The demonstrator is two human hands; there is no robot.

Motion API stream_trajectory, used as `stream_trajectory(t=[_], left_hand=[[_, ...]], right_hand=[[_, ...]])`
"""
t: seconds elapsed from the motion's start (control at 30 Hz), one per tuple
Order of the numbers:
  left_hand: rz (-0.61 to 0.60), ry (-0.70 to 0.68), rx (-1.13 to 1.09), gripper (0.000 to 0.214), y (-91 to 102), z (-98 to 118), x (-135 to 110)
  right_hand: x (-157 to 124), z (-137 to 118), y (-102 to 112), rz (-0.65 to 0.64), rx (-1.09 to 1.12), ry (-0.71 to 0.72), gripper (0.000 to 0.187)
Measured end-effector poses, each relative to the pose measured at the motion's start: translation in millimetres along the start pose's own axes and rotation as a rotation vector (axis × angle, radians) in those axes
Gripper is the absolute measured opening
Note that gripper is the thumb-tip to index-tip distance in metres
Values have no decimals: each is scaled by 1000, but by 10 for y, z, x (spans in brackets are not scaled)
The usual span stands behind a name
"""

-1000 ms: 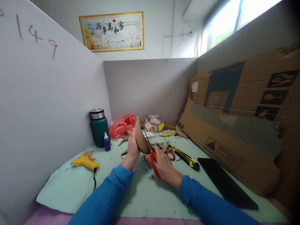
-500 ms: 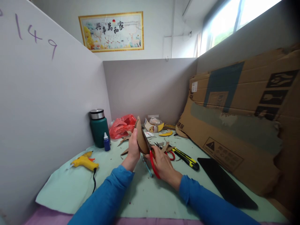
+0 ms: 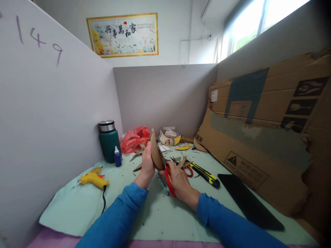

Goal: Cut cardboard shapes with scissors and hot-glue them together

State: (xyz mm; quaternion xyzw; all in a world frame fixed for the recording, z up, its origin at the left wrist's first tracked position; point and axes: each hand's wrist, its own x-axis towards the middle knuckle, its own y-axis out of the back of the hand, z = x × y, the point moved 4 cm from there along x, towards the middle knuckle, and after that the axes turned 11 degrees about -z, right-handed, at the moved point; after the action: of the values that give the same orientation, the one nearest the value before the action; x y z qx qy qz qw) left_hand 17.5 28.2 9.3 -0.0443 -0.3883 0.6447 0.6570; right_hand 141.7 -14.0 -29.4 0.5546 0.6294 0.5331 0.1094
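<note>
My left hand [image 3: 146, 164] is closed on a curved piece of brown cardboard [image 3: 156, 155], held upright above the middle of the table. In my right hand [image 3: 180, 179] are red-handled scissors [image 3: 170, 184], their dark blades lying along the right edge of the cardboard. How far the blades are apart is hard to make out. Below both hands a thin light-blue stick, perhaps a pen [image 3: 162, 184], lies on the tablecloth. Just past my right hand rest a second red-handled pair of scissors [image 3: 189, 171] and cardboard scraps [image 3: 182, 162].
A yellow-black utility knife [image 3: 205, 175] and a black flat board [image 3: 249, 201] lie to the right, before a large leaning cardboard sheet [image 3: 248, 148]. On the left are a yellow glue gun [image 3: 94, 178], a blue bottle [image 3: 117, 157] and a green flask [image 3: 108, 144]. A red bag [image 3: 136, 139] sits behind.
Hardly anything differs. My right hand and the scissors have shifted very slightly against the cardboard, while my left hand keeps its hold.
</note>
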Motion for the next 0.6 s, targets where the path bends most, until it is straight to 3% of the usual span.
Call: stream_trajectory(t=[0.17, 0.3, 0.47, 0.6], left_hand=[[91, 18, -41, 54, 45, 67, 47], [107, 34, -134, 55, 72, 124, 90], [99, 34, -215, 54, 117, 149, 116], [57, 61, -239, 51, 136, 140, 121]], right_hand=[[-9, 23, 70, 15, 24, -1, 25], [22, 145, 199, 106, 104, -57, 32], [90, 388, 304, 198, 331, -177, 41], [157, 489, 205, 125, 588, -176, 40]])
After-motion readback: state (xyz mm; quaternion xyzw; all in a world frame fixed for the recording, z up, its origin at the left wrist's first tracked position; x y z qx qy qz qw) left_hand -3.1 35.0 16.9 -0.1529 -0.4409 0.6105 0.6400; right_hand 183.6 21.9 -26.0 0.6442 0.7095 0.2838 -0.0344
